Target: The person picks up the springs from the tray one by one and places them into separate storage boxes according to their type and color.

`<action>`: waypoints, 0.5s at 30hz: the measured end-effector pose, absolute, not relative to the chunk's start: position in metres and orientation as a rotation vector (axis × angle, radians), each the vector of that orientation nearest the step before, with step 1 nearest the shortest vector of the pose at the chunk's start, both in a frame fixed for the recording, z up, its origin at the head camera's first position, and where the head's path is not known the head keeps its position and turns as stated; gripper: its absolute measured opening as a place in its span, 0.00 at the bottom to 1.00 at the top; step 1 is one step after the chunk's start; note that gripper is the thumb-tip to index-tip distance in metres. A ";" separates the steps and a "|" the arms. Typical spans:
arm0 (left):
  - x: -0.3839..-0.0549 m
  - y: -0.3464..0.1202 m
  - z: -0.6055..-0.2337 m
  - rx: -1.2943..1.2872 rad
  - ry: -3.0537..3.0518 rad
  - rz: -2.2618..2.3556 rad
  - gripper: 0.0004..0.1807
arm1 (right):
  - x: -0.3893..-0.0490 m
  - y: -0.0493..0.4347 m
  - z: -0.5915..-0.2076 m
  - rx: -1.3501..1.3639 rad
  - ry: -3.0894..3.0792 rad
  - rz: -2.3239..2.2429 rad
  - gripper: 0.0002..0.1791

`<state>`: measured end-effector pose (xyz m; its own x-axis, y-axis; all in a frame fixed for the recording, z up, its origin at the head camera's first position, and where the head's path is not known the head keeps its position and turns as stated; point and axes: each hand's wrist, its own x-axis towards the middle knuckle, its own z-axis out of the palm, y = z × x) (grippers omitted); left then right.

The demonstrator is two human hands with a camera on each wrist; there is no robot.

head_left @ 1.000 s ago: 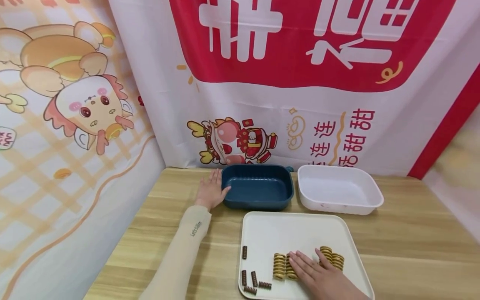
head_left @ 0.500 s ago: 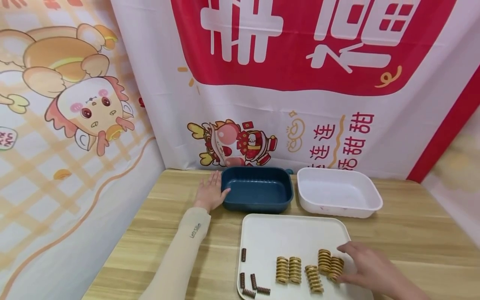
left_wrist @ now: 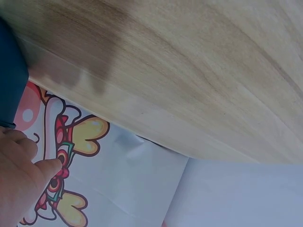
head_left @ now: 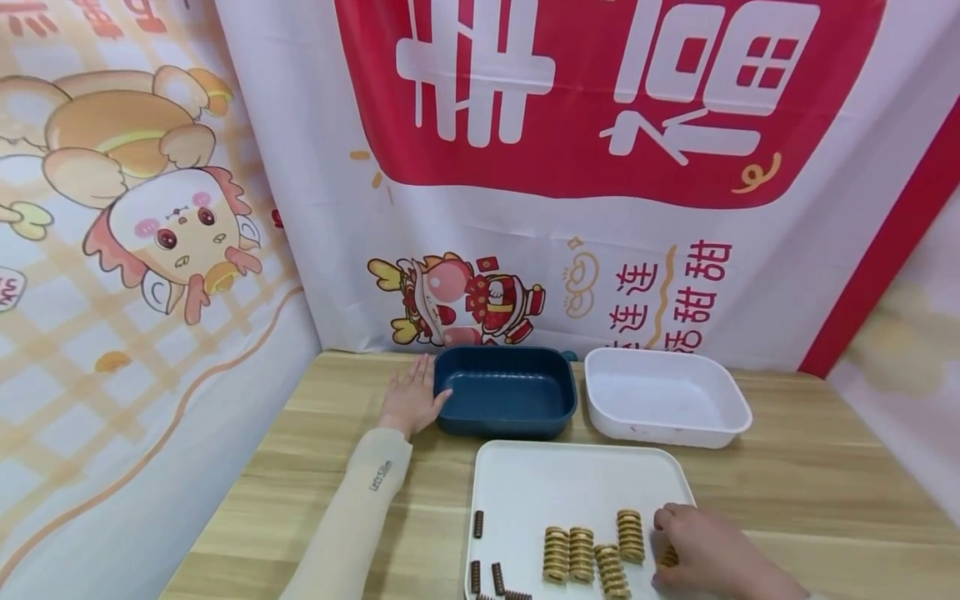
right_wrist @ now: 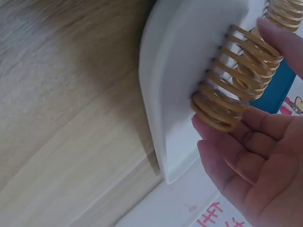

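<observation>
My left hand (head_left: 410, 402) lies with straight fingers against the left end of a dark blue bin (head_left: 506, 427); in the left wrist view that hand (left_wrist: 21, 175) shows beside the bin's blue wall (left_wrist: 10, 75). At the right side of a cream tray (head_left: 555, 471), my right hand (head_left: 708, 550) pinches a gold coil spring (right_wrist: 236, 78) between thumb and fingers, mostly covered in the head view. Several more gold springs (head_left: 581, 554) lie on the tray to its left. Small dark brown springs (head_left: 497, 578) lie along the tray's left side.
A white bin (head_left: 667, 433) stands right of the blue one, behind the tray. All rest on a wood-grain table (head_left: 787, 467). A printed cloth (head_left: 330, 250) hangs directly behind the bins, and another (head_left: 150, 400) hangs at the left.
My right hand has left the middle gold springs, moved right, and closed round the rightmost one. One spring now stands apart from the left pair. The left hand stays at the blue bin.
</observation>
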<state>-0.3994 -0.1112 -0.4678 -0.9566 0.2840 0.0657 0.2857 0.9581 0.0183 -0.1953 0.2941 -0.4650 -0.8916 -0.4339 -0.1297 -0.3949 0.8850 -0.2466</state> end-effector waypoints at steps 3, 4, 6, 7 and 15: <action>-0.398 -0.110 -0.466 -0.436 -3.049 -0.056 0.40 | -0.194 0.293 -0.463 -0.590 2.883 -0.283 0.22; -0.398 -0.110 -0.465 -0.436 -3.052 -0.060 0.40 | -0.194 0.292 -0.462 -0.555 2.889 -0.269 0.22; -0.398 -0.109 -0.463 -0.439 -3.061 -0.062 0.40 | -0.192 0.292 -0.460 -0.491 2.900 -0.229 0.24; -0.398 -0.109 -0.463 -0.438 -3.068 -0.064 0.40 | -0.191 0.292 -0.460 -0.450 2.902 -0.215 0.24; -0.396 -0.110 -0.463 -0.419 -3.085 -0.043 0.40 | -0.194 0.291 -0.459 -0.512 2.892 -0.207 0.18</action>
